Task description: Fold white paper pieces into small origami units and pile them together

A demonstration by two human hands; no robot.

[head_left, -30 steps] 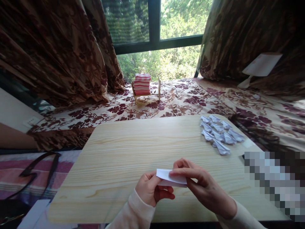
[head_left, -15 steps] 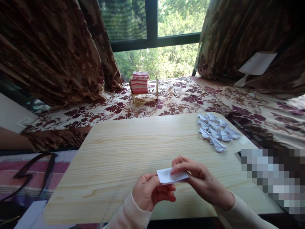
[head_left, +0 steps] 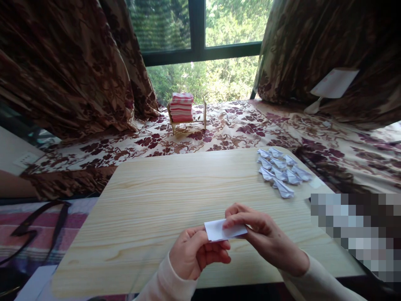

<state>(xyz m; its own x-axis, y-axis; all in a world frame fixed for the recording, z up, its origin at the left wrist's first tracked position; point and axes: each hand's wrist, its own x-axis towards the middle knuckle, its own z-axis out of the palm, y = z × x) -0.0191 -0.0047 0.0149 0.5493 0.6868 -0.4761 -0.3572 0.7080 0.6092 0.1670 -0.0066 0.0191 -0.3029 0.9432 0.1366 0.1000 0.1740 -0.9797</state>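
Observation:
A small folded piece of white paper (head_left: 214, 230) is held between both hands, just above the near part of the wooden table (head_left: 150, 200). My left hand (head_left: 191, 253) pinches its left end between thumb and forefinger, with the other fingers curled beneath. From the right, my right hand (head_left: 266, 234) grips the other end, its fingers lying over the top face and the thumb side hidden behind the sheet. Several folded white paper pieces (head_left: 278, 169), pointed in shape, lie grouped at the table's far right corner.
Beyond the table, a small wooden rack (head_left: 188, 122) with stacked red-and-white striped cloths (head_left: 181, 108) stands on a floral-covered ledge (head_left: 150, 140) below the window. A white lamp (head_left: 334, 83) is at right. White sheets (head_left: 36, 284) lie at lower left, near a dark strap (head_left: 61, 221).
Both hands keep the same hold on the folded paper, with hardly any movement. The whole view has shifted slightly.

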